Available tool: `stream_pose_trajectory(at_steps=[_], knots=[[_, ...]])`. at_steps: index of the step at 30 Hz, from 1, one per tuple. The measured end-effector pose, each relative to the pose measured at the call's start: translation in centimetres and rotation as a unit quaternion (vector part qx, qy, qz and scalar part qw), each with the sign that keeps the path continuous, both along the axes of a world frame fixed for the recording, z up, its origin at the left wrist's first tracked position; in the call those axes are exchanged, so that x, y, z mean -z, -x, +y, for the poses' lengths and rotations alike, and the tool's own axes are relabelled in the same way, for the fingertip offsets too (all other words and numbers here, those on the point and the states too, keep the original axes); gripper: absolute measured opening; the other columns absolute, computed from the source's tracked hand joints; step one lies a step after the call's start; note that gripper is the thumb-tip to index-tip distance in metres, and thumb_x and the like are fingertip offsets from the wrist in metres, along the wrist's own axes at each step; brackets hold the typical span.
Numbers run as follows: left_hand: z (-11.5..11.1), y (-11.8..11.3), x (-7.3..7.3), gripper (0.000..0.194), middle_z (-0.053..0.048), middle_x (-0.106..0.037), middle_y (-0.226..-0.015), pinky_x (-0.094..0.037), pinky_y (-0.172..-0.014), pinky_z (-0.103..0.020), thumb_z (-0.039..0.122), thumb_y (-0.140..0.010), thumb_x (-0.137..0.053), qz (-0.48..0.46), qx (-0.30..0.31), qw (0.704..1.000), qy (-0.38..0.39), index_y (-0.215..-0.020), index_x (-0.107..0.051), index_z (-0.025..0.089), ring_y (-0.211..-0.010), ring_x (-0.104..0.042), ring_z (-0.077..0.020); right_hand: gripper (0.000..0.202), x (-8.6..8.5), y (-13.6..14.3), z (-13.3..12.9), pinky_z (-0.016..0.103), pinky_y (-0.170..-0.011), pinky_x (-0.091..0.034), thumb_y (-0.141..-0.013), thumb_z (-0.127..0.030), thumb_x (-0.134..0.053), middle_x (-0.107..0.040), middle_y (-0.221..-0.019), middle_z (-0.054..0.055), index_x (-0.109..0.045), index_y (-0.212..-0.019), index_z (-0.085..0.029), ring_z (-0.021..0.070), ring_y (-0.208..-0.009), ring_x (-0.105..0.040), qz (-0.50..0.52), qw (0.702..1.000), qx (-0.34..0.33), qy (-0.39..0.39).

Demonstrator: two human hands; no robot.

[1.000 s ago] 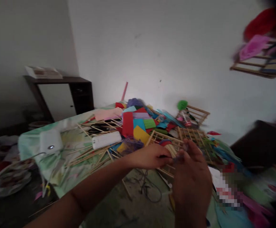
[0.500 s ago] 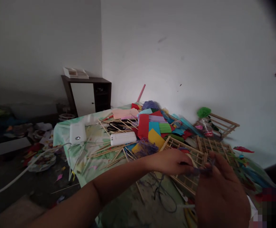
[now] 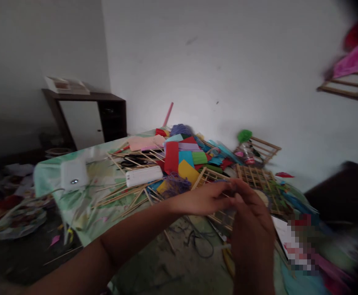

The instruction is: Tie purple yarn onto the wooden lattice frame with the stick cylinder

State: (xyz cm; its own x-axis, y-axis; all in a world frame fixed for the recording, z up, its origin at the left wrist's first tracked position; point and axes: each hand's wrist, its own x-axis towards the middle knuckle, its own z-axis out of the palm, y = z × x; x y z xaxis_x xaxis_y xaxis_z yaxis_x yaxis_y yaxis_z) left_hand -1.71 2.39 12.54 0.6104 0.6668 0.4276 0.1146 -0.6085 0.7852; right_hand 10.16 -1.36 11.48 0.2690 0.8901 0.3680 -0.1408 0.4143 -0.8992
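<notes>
My left hand (image 3: 201,198) reaches in from the left, its fingers pinched together. Fingertip to fingertip with it, my right hand (image 3: 252,217) is bent in a pinch too. The purple yarn seen between them a moment ago is now mostly hidden by the fingers. Both hands are above a bamboo-stick lattice frame (image 3: 201,176) lying on the table. A loose loop of dark yarn (image 3: 205,255) trails on the tabletop below the hands. Left of the frame is a tangled bundle of purple yarn (image 3: 175,184).
The cloth-covered table (image 3: 88,213) holds bamboo sticks (image 3: 117,198), coloured paper (image 3: 171,157), black scissors (image 3: 132,160), a white power bank (image 3: 144,176) and a white device (image 3: 73,174). Another lattice (image 3: 255,174) lies at right. A dark cabinet (image 3: 120,119) stands behind.
The view has swung to the right, so the table and cabinet sit further left. My hands have come closer together, and the yarn strand between them shows less.
</notes>
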Motion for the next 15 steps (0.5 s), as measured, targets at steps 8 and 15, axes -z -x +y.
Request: stream_pose_trajectory(at_steps=[8, 15], knots=[[-0.2, -0.5, 0.1, 0.025, -0.005, -0.063, -0.102, -0.046, -0.082, -0.029, 0.025, -0.082, -0.049, -0.072, -0.065, 0.992, 0.075, -0.105, -0.056, 0.016, -0.095, -0.057, -0.0187, 0.041, 0.4, 0.5, 0.0, 0.043, -0.094, -0.040, -0.075, -0.035, -0.061, -0.061, -0.117, 0.007, -0.060, -0.113, -0.021, 0.0227, -0.106, -0.055, -0.070, 0.997, -0.009, -0.035], [0.3, -0.5, 0.4, 0.022, -0.001, -0.061, -0.079, -0.045, -0.063, -0.022, 0.036, -0.081, -0.052, -0.062, -0.073, 0.989, 0.112, -0.088, -0.060, 0.017, -0.072, -0.053, -0.0138, 0.036, -0.5, 0.4, -1.0, 0.039, -0.099, -0.036, -0.075, -0.030, -0.062, -0.061, -0.116, 0.005, -0.062, -0.111, -0.023, 0.0209, -0.111, -0.051, -0.075, 0.996, 0.000, -0.041]])
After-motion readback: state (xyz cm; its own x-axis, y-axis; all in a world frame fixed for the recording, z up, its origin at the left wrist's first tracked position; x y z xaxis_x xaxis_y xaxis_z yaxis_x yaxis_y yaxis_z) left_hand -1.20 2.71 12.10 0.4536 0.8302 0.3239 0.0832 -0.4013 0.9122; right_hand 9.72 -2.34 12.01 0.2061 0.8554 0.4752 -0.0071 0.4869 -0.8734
